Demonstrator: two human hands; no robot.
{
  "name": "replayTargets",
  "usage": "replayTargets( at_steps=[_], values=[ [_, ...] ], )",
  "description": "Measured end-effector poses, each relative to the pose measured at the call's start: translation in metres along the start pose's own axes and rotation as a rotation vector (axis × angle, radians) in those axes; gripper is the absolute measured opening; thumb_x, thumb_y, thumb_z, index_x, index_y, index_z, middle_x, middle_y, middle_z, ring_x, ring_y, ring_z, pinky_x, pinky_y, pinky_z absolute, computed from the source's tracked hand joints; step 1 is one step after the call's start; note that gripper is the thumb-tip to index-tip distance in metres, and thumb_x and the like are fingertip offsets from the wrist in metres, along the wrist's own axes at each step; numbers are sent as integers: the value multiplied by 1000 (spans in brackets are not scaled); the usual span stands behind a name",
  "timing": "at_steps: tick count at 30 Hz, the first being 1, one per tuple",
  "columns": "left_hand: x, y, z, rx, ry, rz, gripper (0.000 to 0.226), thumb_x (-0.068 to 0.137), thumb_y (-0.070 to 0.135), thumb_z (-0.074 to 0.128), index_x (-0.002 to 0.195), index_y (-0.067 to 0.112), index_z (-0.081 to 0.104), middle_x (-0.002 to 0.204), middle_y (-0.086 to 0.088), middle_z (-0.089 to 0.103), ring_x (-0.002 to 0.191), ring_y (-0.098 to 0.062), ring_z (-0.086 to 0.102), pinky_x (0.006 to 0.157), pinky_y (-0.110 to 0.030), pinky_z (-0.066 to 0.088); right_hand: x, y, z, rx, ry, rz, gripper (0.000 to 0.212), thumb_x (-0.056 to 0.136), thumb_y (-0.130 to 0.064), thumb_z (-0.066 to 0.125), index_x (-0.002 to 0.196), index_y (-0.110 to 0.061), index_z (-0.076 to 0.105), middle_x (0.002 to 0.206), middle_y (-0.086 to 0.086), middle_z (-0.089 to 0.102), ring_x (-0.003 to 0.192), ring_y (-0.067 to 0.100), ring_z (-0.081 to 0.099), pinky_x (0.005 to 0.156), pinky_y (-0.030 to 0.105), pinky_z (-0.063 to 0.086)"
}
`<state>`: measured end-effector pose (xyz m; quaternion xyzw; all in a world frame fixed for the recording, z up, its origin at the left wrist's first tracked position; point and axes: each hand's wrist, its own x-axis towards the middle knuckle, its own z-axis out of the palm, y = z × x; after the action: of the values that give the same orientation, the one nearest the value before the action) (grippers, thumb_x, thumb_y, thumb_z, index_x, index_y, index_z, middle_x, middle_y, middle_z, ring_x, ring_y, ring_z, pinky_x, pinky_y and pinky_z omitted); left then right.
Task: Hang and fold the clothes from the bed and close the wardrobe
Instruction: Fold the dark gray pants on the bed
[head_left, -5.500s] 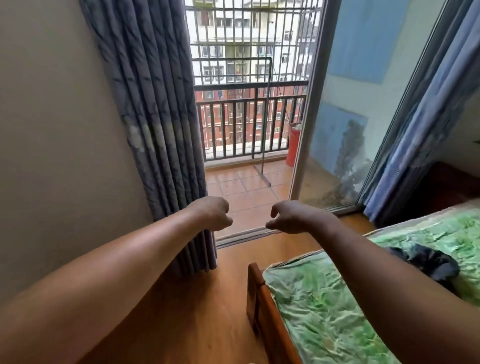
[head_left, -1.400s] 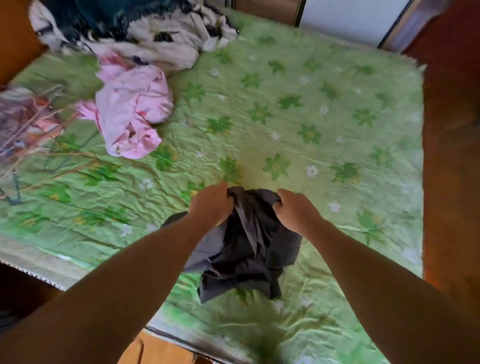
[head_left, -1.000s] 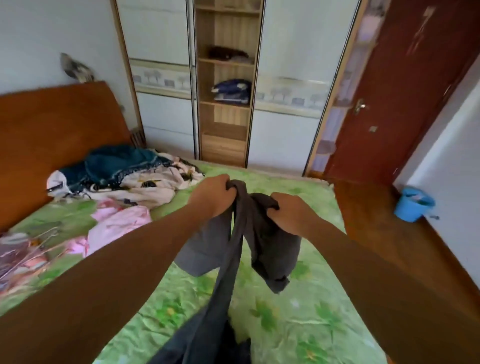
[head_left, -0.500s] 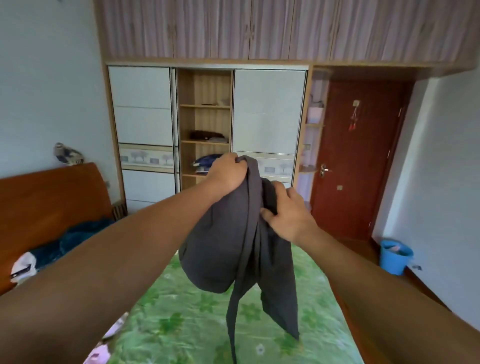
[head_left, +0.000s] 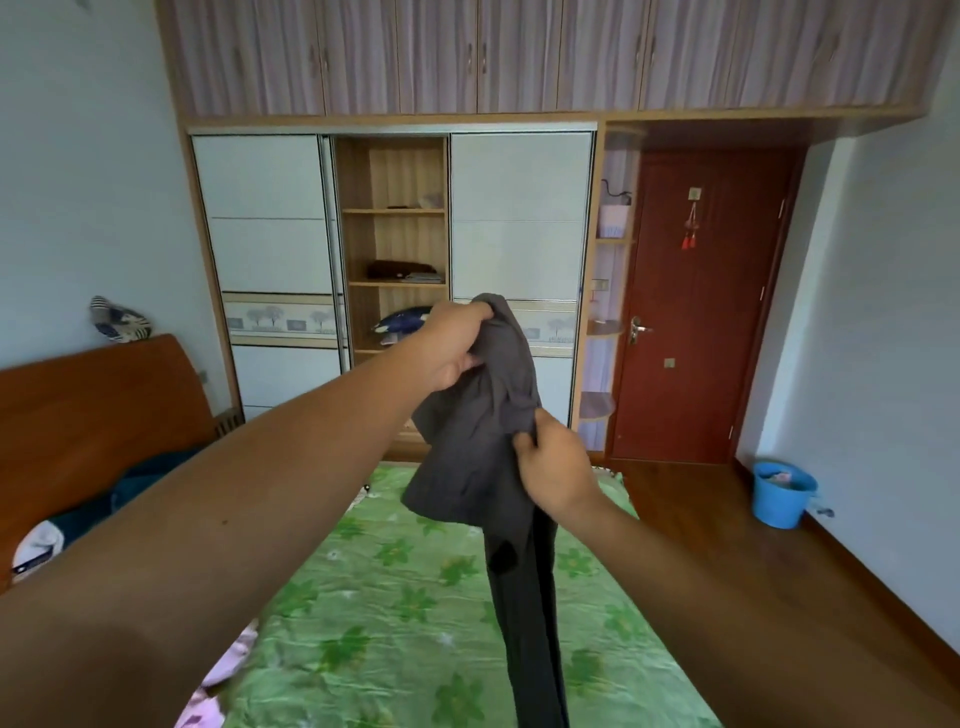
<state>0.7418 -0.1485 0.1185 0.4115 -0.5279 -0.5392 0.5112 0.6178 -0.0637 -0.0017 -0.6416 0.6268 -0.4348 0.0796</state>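
You hold the dark grey garment up over the bed, L hand gripping its top edge high & R hand pinching a lower fold, prob. so it hangs free for sorting, w/ the open wardrobe ahead.

I see a dark red door standing shut on the right, a red tassel hanging on it, and a blue bucket on the wooden floor near the wall.
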Motion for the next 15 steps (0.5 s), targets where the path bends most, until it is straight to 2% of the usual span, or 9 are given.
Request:
replayTargets(
  at_steps=[1, 3, 5, 7, 9, 10, 11, 13, 15],
  values=[
    [-2, -2, -5, 38, -44, 23, 31, 97, 17, 59, 127, 11, 57, 124, -13, 67, 107, -25, 68, 85, -36, 60, 4, -2, -4, 78, 8, 39, 21, 102, -17, 47, 114, -6, 60, 110, 19, 67, 104, 39, 61, 86, 43, 50],
    [-9, -5, -18, 308, -117, 54, 47, 93, 30, 67, 136, 21, 51, 130, -7, 62, 115, -23, 62, 99, -41, 53, 16, -6, -12, 230, 27, 111, 20, 104, -15, 45, 114, -6, 60, 112, 16, 67, 106, 35, 61, 91, 43, 50],
    [-20, -9, -30, 549, -248, 4, 59, 88, 44, 71, 140, 32, 48, 136, 1, 56, 123, -19, 56, 109, -46, 43, 31, -12, -19, 339, 46, 172, 19, 103, -13, 45, 111, -8, 62, 110, 13, 68, 103, 31, 63, 92, 43, 52],
    [-30, -13, -38, 565, -429, -109, 69, 83, 54, 74, 143, 38, 44, 138, 5, 53, 122, -15, 55, 105, -48, 46, 44, -16, -26, 460, 46, 289, 21, 100, -10, 45, 103, -7, 66, 103, 15, 70, 93, 30, 66, 81, 39, 55],
    [-38, -21, -47, 513, -583, -206, 84, 77, 54, 80, 147, 44, 34, 135, 8, 52, 117, -11, 55, 89, -45, 55, 51, -15, -30, 623, 12, 448, 24, 97, -4, 46, 102, 0, 68, 103, 24, 71, 85, 34, 69, 73, 39, 57],
    [-41, -27, -50, 526, -645, -241, 90, 75, 51, 84, 148, 47, 31, 135, 10, 52, 118, -12, 54, 85, -44, 57, 52, -12, -32, 691, -13, 515, 26, 96, -2, 45, 105, 5, 68, 106, 28, 70, 85, 38, 70, 73, 42, 58],
    [-43, -35, -52, 572, -697, -269, 92, 74, 46, 86, 148, 48, 32, 138, 11, 51, 124, -15, 51, 87, -46, 57, 52, -10, -33, 741, -36, 566, 28, 96, -2, 44, 111, 8, 66, 109, 30, 69, 89, 41, 70, 77, 46, 60],
    [-48, -55, -49, 711, -757, -290, 77, 76, 35, 87, 140, 45, 45, 141, 14, 55, 133, -16, 48, 99, -49, 51, 51, -8, -36, 800, -76, 633, 32, 98, -6, 45, 122, 8, 61, 111, 27, 68, 94, 42, 69, 85, 54, 59],
    [-46, -77, -44, 739, -684, -232, 49, 82, 21, 82, 121, 40, 59, 123, 15, 68, 123, -15, 58, 93, -44, 55, 53, -8, -41, 811, -107, 653, 30, 98, -8, 51, 124, 4, 60, 99, 21, 67, 82, 36, 68, 75, 47, 61]
  ],
)
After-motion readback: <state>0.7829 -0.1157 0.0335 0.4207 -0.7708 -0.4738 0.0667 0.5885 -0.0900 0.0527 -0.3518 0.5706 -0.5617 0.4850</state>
